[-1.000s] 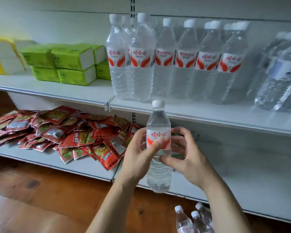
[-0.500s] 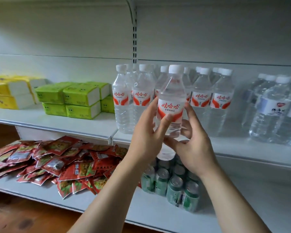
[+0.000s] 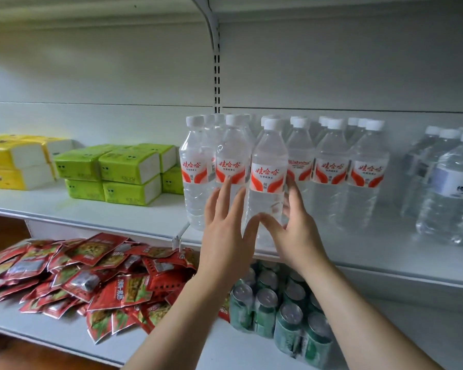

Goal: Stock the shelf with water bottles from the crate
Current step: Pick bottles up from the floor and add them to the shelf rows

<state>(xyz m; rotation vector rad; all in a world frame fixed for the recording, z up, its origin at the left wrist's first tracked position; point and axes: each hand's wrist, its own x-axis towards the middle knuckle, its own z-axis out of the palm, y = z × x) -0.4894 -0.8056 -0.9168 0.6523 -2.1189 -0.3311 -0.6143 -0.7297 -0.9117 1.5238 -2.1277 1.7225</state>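
Water bottle, red-and-white label facing out, stands upright at the front of the middle shelf, slotted between the bottles already stocked there. The left hand has its fingers spread and nearly straight, the thumb touching the bottle's lower body and the fingertips reaching the neighbouring bottle's label; its grip is wide and holds nothing firmly. The right hand cups the bottle's other side, thumb across the lower front and fingers lying up along it, a loose grip that looks like steadying more than carrying.

Stocked bottles of the same brand fill several rows to either side, three or so deep. Larger bottles stand well apart to the right, with bare shelf between. Green tissue packs and yellow tissue packs sit to the left; red snack sachets and a pack of green cans lie on the shelf below.

This placement appears all but finished. The crate is out of view, so how many bottles remain cannot be told.
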